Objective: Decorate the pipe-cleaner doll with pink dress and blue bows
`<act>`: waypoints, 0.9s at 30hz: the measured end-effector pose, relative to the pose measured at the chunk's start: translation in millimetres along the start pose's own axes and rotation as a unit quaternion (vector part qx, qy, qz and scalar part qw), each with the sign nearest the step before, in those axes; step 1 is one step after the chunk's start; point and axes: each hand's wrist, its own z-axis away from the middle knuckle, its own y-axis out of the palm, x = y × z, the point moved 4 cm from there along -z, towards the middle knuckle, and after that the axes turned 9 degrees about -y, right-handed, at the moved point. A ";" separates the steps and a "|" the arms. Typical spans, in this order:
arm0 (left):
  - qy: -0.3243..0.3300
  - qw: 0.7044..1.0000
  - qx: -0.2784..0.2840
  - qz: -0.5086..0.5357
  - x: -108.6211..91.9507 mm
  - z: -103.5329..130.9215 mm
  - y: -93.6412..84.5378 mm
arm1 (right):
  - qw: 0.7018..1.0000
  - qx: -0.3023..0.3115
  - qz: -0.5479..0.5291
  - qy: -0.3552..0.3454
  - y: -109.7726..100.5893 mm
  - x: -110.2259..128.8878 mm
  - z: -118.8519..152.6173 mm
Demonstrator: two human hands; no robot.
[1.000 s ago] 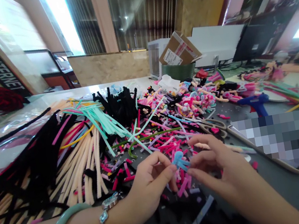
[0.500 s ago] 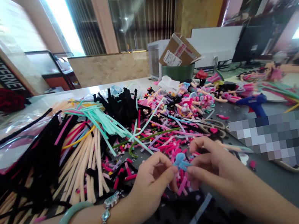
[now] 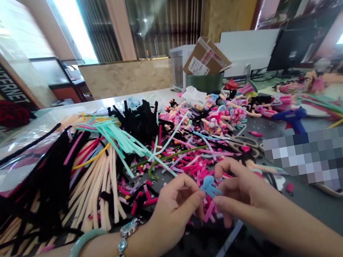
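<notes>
A small light-blue fuzzy pipe cleaner bow (image 3: pixel 209 184), with a loop on top and short tails, is held up over the table's middle. My left hand (image 3: pixel 180 206) pinches its left side between thumb and forefinger. From the right, my right hand (image 3: pixel 245 193) has thumb and bent fingers around the tails; its forefinger stands off from the thumb, and the exact contact is partly hidden. Beneath both hands lie cut pink pipe cleaner pieces (image 3: pixel 210 210). A longer grey-blue pipe cleaner (image 3: pixel 220 253) rests on the table below them.
Bundles of black (image 3: pixel 45 186), beige (image 3: pixel 94 191) and mint pipe cleaners (image 3: pixel 123 137) spread on the left. Finished figures (image 3: pixel 222 117) pile up behind. Scissors (image 3: pixel 244 144), a blue glue gun (image 3: pixel 292 118) and a blurred-out device (image 3: pixel 314 165) lie on the right.
The blue bow has turned slightly, showing its loop and tails more clearly. My right thumb and fingers have shifted a little around the tails. My left hand keeps its pinch.
</notes>
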 end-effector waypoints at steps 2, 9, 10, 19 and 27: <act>0.001 1.000 0.000 0.001 0.5 -0.2 -0.3 | 1.000 -0.001 -0.007 -0.001 0.1 -2.0 0.1; 0.006 1.000 0.002 0.007 1.7 -0.2 -0.8 | 1.000 0.009 -0.026 0.009 0.5 0.7 -2.5; 0.006 1.000 0.002 0.007 1.6 -0.2 -0.6 | 0.999 0.007 -0.034 0.011 0.7 2.3 -2.7; 0.006 1.000 0.014 0.004 1.2 0.0 0.3 | 0.997 0.003 -0.071 0.030 1.5 2.6 1.7; 0.009 1.000 0.017 0.001 0.4 -0.4 0.9 | 0.998 0.005 -0.062 0.032 -0.1 0.6 -0.3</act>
